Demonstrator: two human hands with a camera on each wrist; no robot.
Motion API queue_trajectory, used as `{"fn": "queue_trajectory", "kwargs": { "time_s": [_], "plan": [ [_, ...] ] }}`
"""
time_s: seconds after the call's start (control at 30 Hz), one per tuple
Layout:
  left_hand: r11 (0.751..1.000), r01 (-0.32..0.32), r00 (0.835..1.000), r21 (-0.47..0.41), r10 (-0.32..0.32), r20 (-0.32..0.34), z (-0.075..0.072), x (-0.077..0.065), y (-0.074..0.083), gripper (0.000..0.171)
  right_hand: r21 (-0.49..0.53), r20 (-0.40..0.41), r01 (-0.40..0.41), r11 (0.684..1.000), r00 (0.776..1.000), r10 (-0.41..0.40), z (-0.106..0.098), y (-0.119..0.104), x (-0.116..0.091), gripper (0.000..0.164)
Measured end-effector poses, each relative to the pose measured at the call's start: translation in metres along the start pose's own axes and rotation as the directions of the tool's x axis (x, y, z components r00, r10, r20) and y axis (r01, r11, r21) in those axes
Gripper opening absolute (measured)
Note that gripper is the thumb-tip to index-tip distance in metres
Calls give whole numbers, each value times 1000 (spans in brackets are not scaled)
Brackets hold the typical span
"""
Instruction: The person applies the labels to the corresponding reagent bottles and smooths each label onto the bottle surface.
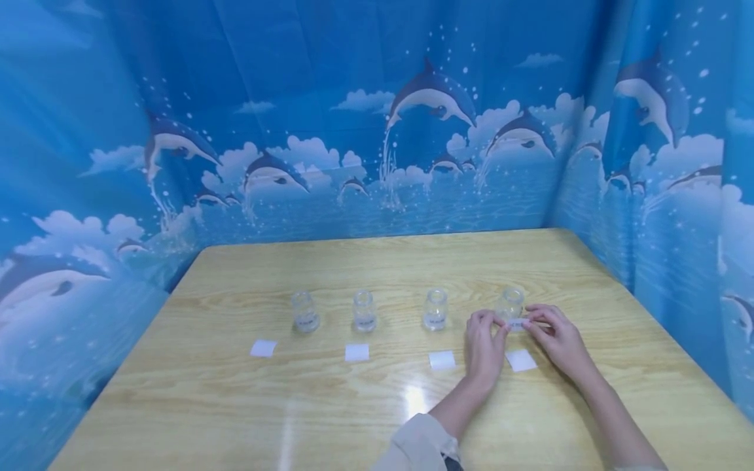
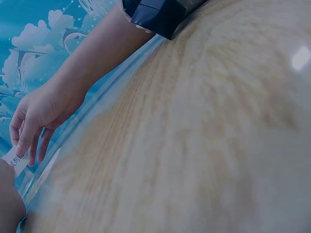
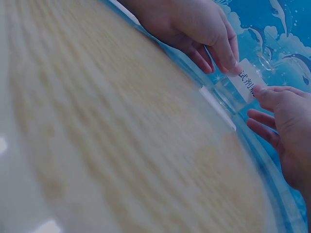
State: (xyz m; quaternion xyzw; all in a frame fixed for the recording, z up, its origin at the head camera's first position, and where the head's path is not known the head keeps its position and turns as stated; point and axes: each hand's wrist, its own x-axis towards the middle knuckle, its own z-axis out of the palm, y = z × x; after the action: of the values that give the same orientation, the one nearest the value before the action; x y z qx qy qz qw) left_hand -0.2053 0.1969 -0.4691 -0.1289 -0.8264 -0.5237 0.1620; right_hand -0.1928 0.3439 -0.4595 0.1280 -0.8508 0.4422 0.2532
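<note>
The desk (image 1: 235, 405) is hemmed by blue curtains (image 1: 294, 98) behind and at both sides, its near half bare. Four glass bottles (image 1: 305, 311) stand in a row, four white squares (image 1: 262, 348) before them. At the rightmost bottle (image 1: 510, 303), left hand (image 1: 484, 347) and right hand (image 1: 558, 340) fingers pinch a label (image 3: 246, 86).

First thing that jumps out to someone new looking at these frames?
Both hands meet at the rightmost glass bottle on the wooden table: the left hand and right hand pinch a small white printed label against it. Three more clear bottles, such as the leftmost bottle, stand in a row to the left, each with a white paper square in front. A bright blue dolphin-print curtain surrounds the table.
</note>
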Motion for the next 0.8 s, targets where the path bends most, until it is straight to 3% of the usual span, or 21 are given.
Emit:
{"fn": "queue_trajectory", "kwargs": {
  "time_s": [0.23, 0.5, 0.8],
  "plan": [
    [1000, -29, 999, -4, 29, -22, 3, 2, -3, 8, 9, 2, -4, 1000, 1000, 4, 4, 7, 0, 8],
    [998, -34, 999, -57, 34, 5, 4, 7, -5, 6, 8, -22, -47, 999, 999, 47, 8, 6, 1, 10],
    [993, -22, 1000, -115, 19, -22, 5, 9, -6, 7, 13, -51, -55, 998, 997, 56, 9, -21, 3, 7]
  ]
}}
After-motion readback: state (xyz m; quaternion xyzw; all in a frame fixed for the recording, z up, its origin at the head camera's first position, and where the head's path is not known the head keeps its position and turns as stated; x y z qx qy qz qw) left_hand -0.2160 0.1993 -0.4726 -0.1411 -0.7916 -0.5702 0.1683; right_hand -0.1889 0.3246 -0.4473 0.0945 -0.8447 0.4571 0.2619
